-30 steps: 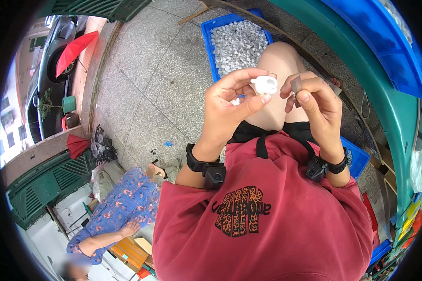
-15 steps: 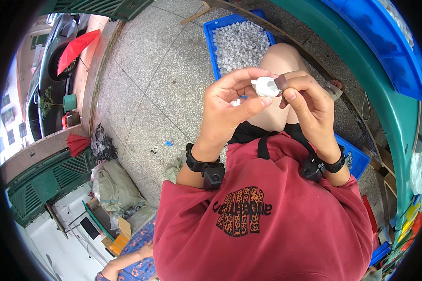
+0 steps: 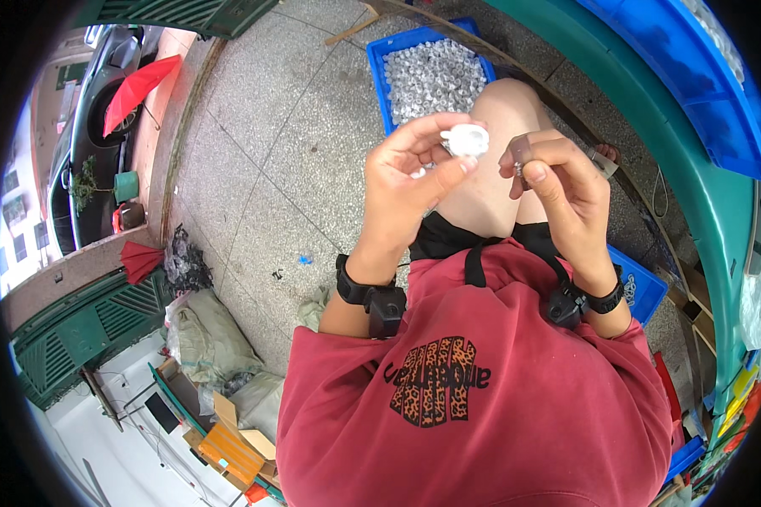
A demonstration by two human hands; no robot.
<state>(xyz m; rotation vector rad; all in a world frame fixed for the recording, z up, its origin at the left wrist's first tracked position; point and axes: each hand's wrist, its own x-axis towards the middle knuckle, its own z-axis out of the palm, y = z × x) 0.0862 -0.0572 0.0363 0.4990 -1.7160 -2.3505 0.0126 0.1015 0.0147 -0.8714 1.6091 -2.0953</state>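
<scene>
My left hand (image 3: 404,169) pinches a small white plastic part (image 3: 468,141) between thumb and fingers. The part is cup-like, with a rounded opening and a little nub at its side. More white plastic shows within the curl of the same hand, mostly hidden by the fingers. Apart from the part, a short way to the right, my right hand (image 3: 566,173) is closed in a pinch. A brown band (image 3: 522,149) wraps its index finger. Something tiny and pale shows at those fingertips, too small to name. Both hands are above my bare knees.
Beyond my knees a blue crate (image 3: 380,84) holds many small whitish pieces. A second blue tray (image 3: 643,283) lies by my right forearm. A green table edge (image 3: 693,160) curves along the right, bearing a large blue bin (image 3: 693,76). Stuffed sacks (image 3: 216,334) lie at left.
My hands have drawn apart: the right has moved right, off the white part, and the left slightly left. The part has turned. Another person's arm at lower left has gone from view.
</scene>
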